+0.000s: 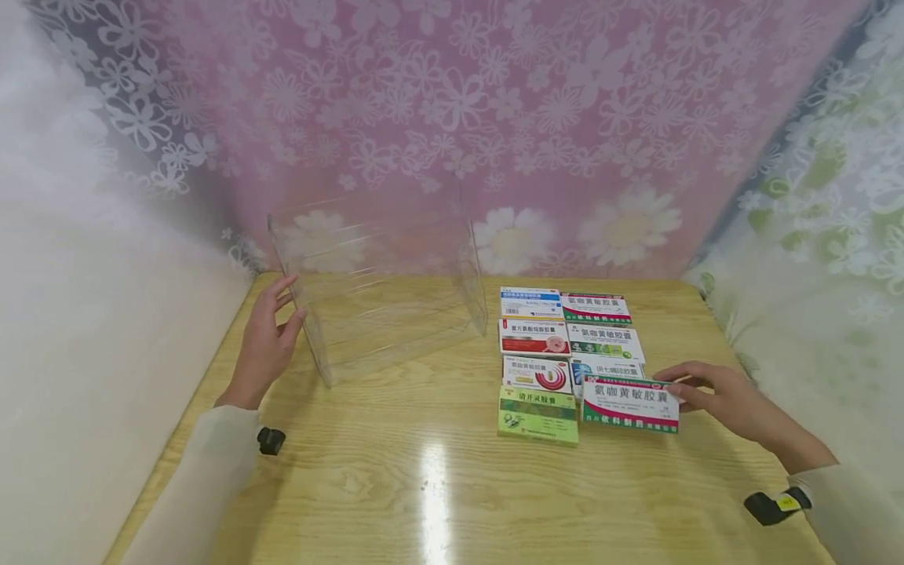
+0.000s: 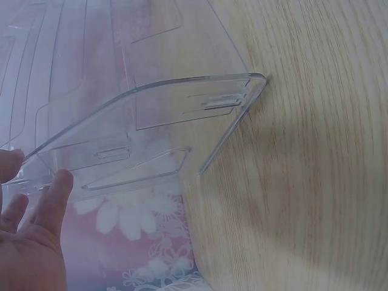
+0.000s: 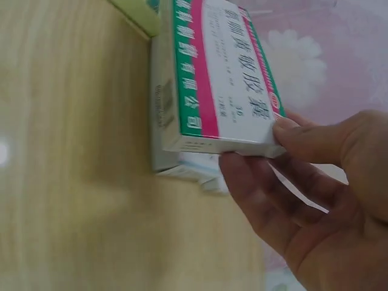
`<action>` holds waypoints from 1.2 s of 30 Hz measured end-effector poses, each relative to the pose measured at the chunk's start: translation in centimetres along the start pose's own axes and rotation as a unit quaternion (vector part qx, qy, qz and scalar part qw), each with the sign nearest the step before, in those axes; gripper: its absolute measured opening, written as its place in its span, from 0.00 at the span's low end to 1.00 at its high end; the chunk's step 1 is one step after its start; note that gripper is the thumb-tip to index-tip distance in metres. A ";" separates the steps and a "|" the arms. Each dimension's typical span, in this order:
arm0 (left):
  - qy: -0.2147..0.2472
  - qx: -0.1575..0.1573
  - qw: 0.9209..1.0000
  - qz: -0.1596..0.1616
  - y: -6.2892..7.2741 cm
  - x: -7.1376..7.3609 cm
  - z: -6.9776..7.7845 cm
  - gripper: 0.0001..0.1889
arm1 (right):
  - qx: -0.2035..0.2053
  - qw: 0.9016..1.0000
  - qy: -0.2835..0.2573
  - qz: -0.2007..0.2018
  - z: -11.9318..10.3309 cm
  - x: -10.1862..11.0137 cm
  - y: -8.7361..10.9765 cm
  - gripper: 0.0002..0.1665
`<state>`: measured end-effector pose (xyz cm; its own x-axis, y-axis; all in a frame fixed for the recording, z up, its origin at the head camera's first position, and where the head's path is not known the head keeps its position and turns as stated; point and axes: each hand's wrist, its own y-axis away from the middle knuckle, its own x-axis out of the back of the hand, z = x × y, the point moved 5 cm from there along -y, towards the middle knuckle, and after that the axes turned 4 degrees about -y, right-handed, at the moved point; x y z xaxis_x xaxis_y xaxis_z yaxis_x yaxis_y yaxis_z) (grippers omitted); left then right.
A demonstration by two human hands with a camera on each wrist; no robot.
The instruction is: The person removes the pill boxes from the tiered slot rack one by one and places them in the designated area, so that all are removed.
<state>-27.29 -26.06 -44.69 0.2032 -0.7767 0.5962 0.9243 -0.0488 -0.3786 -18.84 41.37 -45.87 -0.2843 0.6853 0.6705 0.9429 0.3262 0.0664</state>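
My left hand (image 1: 267, 337) is at the near left edge of a clear plastic rack (image 2: 200, 79), its thumb and fingers holding the upright side panel. Slanted clear shelves run between the rack's two sides. On the right, my right hand (image 3: 327, 182) pinches one end of a white medicine box (image 1: 631, 404) with a red band and green edge, thumb on top and fingers beneath. The box is tilted and overlaps a white and blue medicine box (image 1: 589, 369), hiding part of it. Just left of the held box lies a green medicine box (image 1: 538, 416).
More medicine boxes lie flat in two columns, among them a blue and white box (image 1: 530, 302), a red and white box (image 1: 533, 337) and a white and green box (image 1: 605, 344). A flowered cloth (image 1: 452, 118) hangs behind the wooden table (image 1: 353, 486).
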 end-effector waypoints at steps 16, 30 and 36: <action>-0.002 0.012 1.000 -0.008 0.3 0.6 0.6 0.33 | -0.090 0.996 -0.026 0.014 4.0 -4.5 1.3 0.17; -0.002 0.005 1.000 -0.007 0.0 0.3 0.5 0.33 | -0.161 0.984 0.030 0.075 4.5 -5.6 0.8 0.32; -0.006 0.010 1.000 -0.013 -0.1 0.5 0.3 0.34 | -0.128 0.982 0.060 0.122 3.8 -4.5 -0.3 0.29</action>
<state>-27.23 -26.32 -44.14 0.1818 -0.7683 0.6138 0.9359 -0.0564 -0.3478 -18.49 40.66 -51.77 -0.0369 0.6359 0.7709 0.9976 -0.0224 0.0662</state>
